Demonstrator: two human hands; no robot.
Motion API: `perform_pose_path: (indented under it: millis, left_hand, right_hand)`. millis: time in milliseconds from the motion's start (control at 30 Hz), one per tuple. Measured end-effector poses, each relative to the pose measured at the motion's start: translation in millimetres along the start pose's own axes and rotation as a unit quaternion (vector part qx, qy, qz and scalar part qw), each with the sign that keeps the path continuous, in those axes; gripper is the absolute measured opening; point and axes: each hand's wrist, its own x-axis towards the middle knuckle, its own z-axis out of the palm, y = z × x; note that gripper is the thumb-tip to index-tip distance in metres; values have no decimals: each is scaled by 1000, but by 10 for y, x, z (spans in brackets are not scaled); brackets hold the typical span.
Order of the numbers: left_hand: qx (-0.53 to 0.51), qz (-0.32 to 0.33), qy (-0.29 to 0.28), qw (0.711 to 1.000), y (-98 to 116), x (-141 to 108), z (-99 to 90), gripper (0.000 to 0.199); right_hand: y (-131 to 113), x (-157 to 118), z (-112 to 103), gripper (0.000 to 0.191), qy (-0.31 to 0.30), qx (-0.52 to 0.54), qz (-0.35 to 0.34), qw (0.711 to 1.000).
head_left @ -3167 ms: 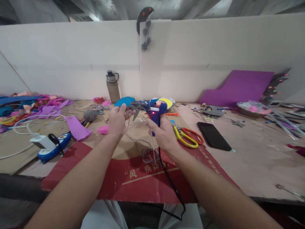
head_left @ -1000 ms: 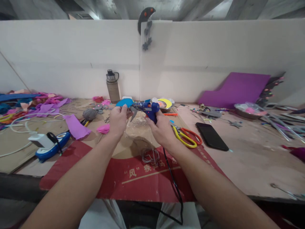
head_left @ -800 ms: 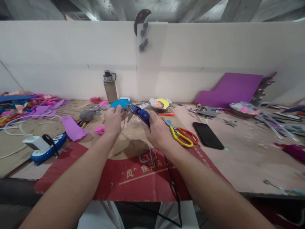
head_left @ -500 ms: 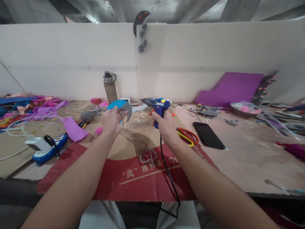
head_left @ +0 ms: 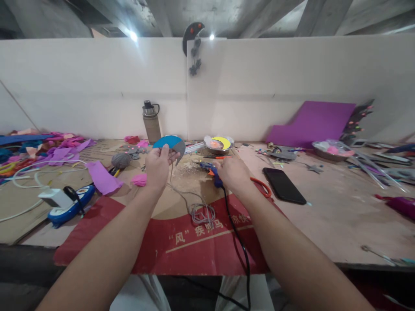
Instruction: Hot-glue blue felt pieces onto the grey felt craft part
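My left hand (head_left: 158, 166) pinches a felt crescent with a blue face (head_left: 167, 141) and a grey end (head_left: 180, 149). A thin grey cord (head_left: 202, 213) trails from under this hand to a loose coil on the red-printed cardboard (head_left: 155, 246). My right hand (head_left: 236, 174) is closed at the blue glue gun (head_left: 210, 169), low at the cardboard, its nozzle pointing left. The fingers are partly hidden behind the hand. A black cable runs from the gun down past the table edge. Beside my right wrist lie orange-handled scissors (head_left: 262, 186), partly covered by the forearm.
A foil bowl with a yellow crescent (head_left: 223, 142) stands behind the gun. To the right lie a black phone (head_left: 283, 185) and a grey star (head_left: 314, 167). At left are a power strip (head_left: 73, 203), grey yarn (head_left: 121, 160), felt scraps and a bottle (head_left: 151, 123).
My right hand has lowered the glue gun to the cardboard and turned it flatter, uncovering the bowl behind. My left hand still holds the crescent, shifted slightly right in view.
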Motion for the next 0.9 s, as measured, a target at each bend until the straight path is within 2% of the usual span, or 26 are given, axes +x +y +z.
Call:
perform_pose_path:
  millis: [33, 67, 133, 200, 267, 367, 400, 467, 567, 667, 700, 800, 900]
  left_hand:
    - [3, 3, -3, 1000, 3, -7, 8, 21]
    - [6, 5, -4, 1000, 6, -15, 16, 21]
    - [20, 8, -2, 1000, 16, -38, 28, 21]
    - [49, 15, 9, 999, 32, -62, 27, 21]
    - [89, 31, 17, 995, 53, -83, 10, 20]
    - [143, 64, 29, 987, 91, -97, -18, 21]
    - [153, 73, 30, 985, 102, -96, -22, 22]
    - [147, 78, 26, 986, 111, -84, -23, 23]
    - [100, 63, 5, 993, 91, -52, -17, 22]
    - [56, 48, -12, 997, 48, -23, -15, 21]
    - [47, 44, -16, 998, 36, -18, -15, 21]
    - [38, 37, -18, 998, 20, -21, -12, 21]
    - [71, 55, -11, 996, 33, -44, -9, 24]
  right_hand:
    - [-75, -48, 25, 35, 30, 2, -21, 999]
    - [-155, -100, 82, 27, 31, 24, -49, 998]
    - [-319, -196, 273, 16, -18, 119, -51, 991]
    - [-473, -261, 508, 26, -76, 210, -26, 974]
    - [-609, -284, 707, 38, -105, 290, 23, 951]
    - [-750, -264, 844, 43, -162, 396, 92, 899]
    - [-776, -251, 846, 42, -172, 409, 96, 891]
    - [-795, -229, 803, 36, -160, 383, 67, 907]
    - [-781, -207, 671, 21, -93, 272, -41, 957]
    - [-761, -190, 548, 3, -51, 187, -126, 973]
    - [-753, -185, 525, 2, -43, 167, -142, 975]
    - [-714, -182, 548, 4, -32, 157, -150, 976]
    - [-668, -209, 686, 18, -47, 237, -77, 967]
